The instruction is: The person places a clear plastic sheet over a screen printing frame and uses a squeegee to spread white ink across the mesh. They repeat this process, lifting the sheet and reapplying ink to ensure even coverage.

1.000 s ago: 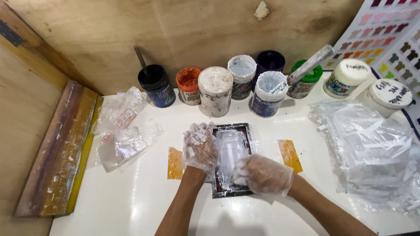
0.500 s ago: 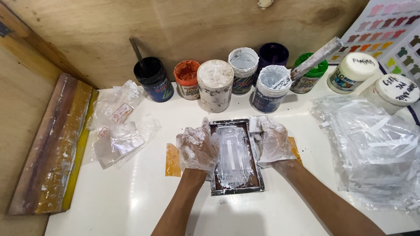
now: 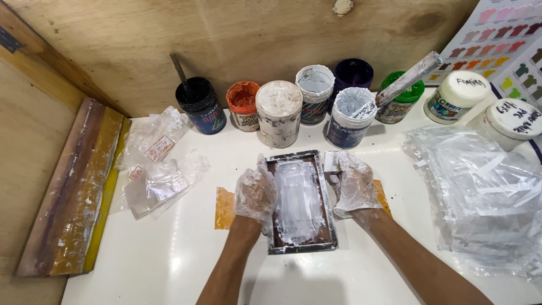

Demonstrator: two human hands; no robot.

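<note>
Two gloved hands, left hand (image 3: 255, 193) and right hand (image 3: 354, 183), are clamping their grip on a small framed screen (image 3: 299, 200); round labelled paint jars (image 3: 278, 113) are standing just beyond.

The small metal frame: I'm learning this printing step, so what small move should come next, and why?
Probably lift the frame straight up. Both gloved hands, left hand and right hand, grip its long sides, and white ink already covers its screen.

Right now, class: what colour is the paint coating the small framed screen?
White, on the small framed screen; head view.
</note>
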